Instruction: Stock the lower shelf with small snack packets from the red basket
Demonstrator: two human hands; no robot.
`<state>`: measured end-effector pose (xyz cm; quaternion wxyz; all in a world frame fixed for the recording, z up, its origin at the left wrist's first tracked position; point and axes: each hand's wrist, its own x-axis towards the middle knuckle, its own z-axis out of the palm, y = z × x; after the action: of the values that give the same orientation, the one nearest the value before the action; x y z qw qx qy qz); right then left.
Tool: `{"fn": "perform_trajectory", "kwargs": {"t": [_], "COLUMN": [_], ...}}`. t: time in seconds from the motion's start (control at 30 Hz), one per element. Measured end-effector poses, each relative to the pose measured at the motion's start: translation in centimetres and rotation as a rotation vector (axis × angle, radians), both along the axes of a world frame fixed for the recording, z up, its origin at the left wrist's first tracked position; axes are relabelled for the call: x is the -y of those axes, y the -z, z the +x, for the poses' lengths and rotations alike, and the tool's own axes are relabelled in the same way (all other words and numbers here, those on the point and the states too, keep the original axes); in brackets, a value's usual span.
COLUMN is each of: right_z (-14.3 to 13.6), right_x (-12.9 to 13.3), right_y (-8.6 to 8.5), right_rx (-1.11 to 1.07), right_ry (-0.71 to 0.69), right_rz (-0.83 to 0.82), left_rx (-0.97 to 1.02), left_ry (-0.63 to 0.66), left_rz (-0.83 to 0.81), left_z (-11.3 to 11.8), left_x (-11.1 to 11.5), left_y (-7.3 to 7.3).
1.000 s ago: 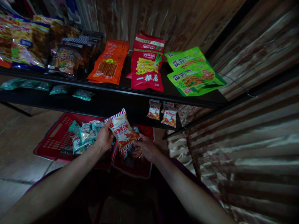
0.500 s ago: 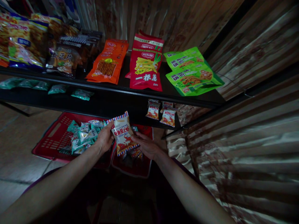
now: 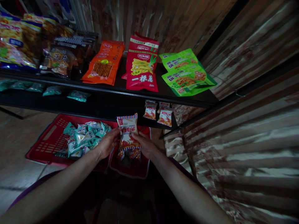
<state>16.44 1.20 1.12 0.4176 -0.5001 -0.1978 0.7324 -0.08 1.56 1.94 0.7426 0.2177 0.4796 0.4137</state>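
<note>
Dim light. Pleated, brown-and-silver patterned cloth (image 3: 245, 146) covers the far side and the right. Pale tiled floor (image 3: 14, 133), grout lines visible on the left. Black two-tier shelf (image 3: 121, 83) across the scene. Upper tier, left to right: blue-and-yellow glossy bags (image 3: 17, 43), dark brown bags (image 3: 60, 57), flat orange bags (image 3: 104, 65), red bags (image 3: 142, 67), green bags (image 3: 187, 77). Lower tier: small teal packets (image 3: 78, 95) left, small white-and-orange packets (image 3: 165, 116) right. Near side: red perforated plastic basket (image 3: 44, 146) holding teal-and-white packets (image 3: 81, 138); a second red plastic basket (image 3: 143, 168) just beside it, right. White-and-orange pillow-shaped snack packet (image 3: 127, 134) is above the latter. Right hand (image 3: 146, 145): fingers clamped on its right edge. Left hand (image 3: 108, 143): fingers at its left edge; cannot tell whether clamped.
</note>
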Motion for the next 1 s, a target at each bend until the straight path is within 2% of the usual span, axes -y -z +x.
{"fn": "perform_trajectory", "kwargs": {"t": [0.1, 0.4, 0.67, 1.0], "right_z": [0.2, 0.5, 0.5, 0.5], "right_x": [-0.1, 0.1, 0.3, 0.3], "right_y": [0.1, 0.6, 0.5, 0.3], "right_rx": [0.001, 0.029, 0.031, 0.028], "right_ry": [-0.007, -0.09, -0.116, -0.094], "right_rz": [0.021, 0.091, 0.092, 0.078], "left_rx": [-0.014, -0.023, -0.023, -0.063], "left_ry": [0.06, 0.086, -0.006, -0.027], "left_rz": [0.017, 0.068, 0.04, 0.019], "left_z": [0.3, 0.8, 1.2, 1.1], "left_x": [0.4, 0.8, 0.9, 1.0], "left_y": [0.5, 0.6, 0.1, 0.1]}}
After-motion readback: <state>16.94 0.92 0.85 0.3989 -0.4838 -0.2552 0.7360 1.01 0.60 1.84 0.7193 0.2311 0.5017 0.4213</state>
